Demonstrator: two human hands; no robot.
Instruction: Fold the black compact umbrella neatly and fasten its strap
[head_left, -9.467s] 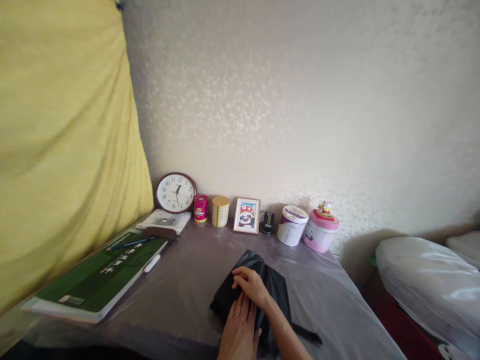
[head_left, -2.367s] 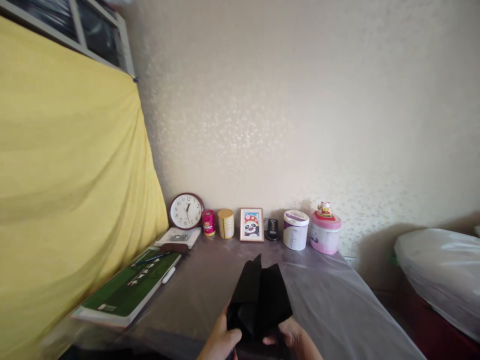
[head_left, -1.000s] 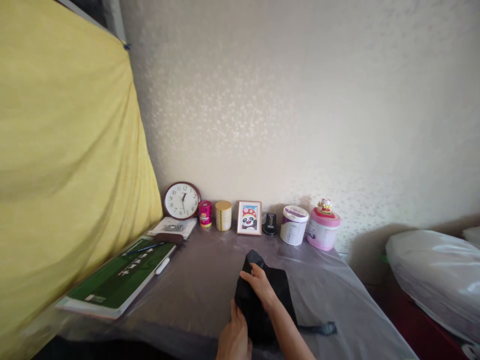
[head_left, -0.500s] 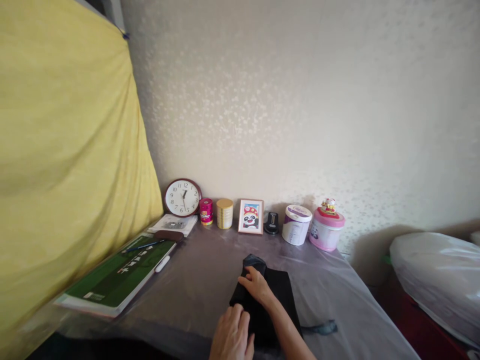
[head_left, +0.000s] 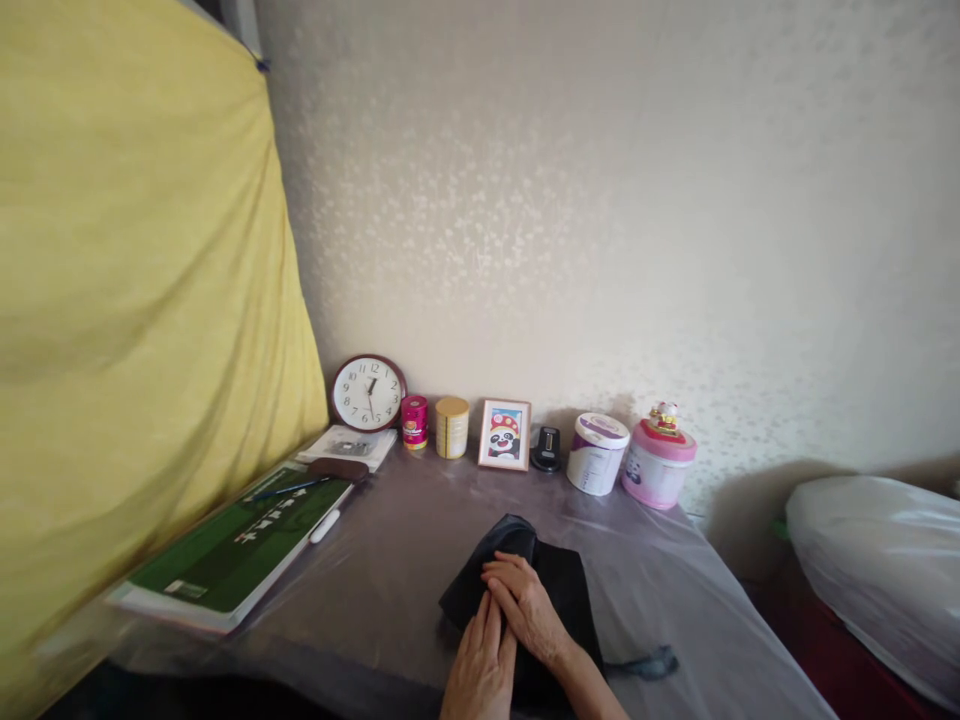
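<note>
A folded black cloth [head_left: 568,590] lies near the front of the table, a rounded flap sticking up at its far end and a dark strap [head_left: 646,663] trailing off to the right. My left hand [head_left: 484,655] rests flat on the cloth's left part with fingers stretched forward. Just right of it, my right hand [head_left: 525,605] also lies on the cloth, fingers extended and pointing left, close against the left fingertips. Both palms face down, so whatever cloth lies under them is hidden.
Along the wall stand a clock [head_left: 368,393], a pink can [head_left: 414,422], a yellow tin [head_left: 452,428], a panda picture frame [head_left: 505,435], a black device [head_left: 547,449] and two round tubs [head_left: 598,455]. Left lies a green book [head_left: 225,550] with a white pen [head_left: 325,526].
My left hand has straightened its fingers and moved forward beside the right. The cloth's left part now spreads farther left. My right hand has shifted slightly nearer and flattened.
</note>
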